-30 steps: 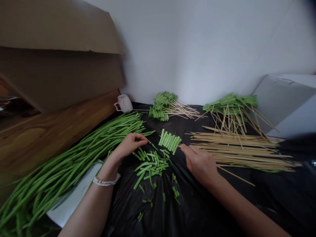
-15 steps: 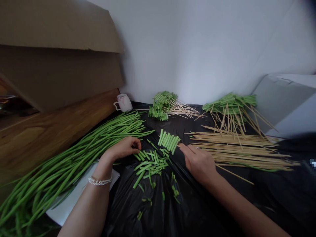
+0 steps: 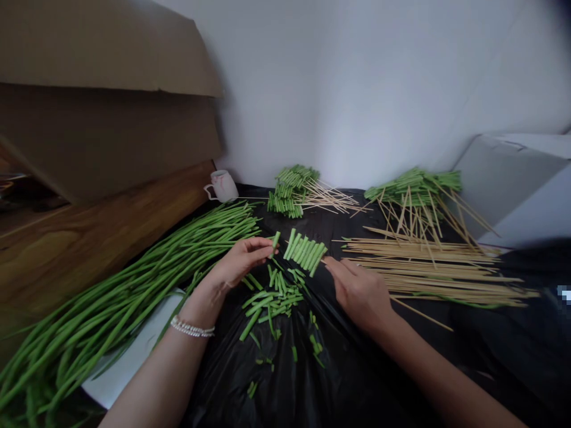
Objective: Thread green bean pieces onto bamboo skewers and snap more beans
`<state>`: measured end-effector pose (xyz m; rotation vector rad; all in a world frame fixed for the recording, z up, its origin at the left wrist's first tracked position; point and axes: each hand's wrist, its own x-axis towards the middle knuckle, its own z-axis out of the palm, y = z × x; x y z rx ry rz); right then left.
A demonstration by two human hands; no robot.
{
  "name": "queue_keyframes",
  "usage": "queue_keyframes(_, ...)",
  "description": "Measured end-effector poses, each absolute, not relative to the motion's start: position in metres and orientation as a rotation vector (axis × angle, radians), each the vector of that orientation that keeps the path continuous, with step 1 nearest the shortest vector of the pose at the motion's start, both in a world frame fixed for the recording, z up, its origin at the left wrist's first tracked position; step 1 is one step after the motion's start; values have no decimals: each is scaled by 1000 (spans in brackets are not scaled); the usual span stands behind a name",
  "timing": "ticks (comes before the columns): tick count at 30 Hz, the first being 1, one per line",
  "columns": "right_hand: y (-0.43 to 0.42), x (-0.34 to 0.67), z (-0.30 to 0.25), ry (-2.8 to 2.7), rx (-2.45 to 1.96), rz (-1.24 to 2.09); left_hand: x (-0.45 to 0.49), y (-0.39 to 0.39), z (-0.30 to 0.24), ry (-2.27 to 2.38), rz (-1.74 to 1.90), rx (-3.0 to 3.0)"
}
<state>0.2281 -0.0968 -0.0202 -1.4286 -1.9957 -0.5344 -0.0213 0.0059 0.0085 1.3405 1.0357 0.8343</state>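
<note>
My right hand (image 3: 359, 291) is closed around one end of a thin wooden skewer, most of which is hidden. Several short green bean pieces (image 3: 305, 252) sit side by side on that skewer. Between the thumb and fingers of my left hand (image 3: 243, 258) is a single cut green bean piece (image 3: 275, 242), held upright just left of the skewered row and apart from it. Below both hands lies a loose heap of cut bean pieces (image 3: 279, 300) on black plastic sheeting (image 3: 250, 368).
Long whole beans (image 3: 147, 285) spread along the left, partly over a white sheet (image 3: 134, 362). Loose skewers (image 3: 437, 267) lie to the right. Two piles of filled skewers (image 3: 294, 187) stand at the back, near a white mug (image 3: 222, 186). A cardboard box (image 3: 111, 119) rises at left.
My left hand has moved up and right from the heap, lifting one bean piece towards the skewer. My right hand stays nearly in place with the skewer.
</note>
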Motion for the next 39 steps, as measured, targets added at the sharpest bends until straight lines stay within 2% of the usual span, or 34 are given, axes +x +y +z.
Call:
queue_keyframes(8,-98,227,-21,-2038,-1413,-484,-5,3,-6,837,868,967)
queue_keyframes(39,-101,219,-25,-2100,-1472,-473,-1,0,-9,915,881,1009)
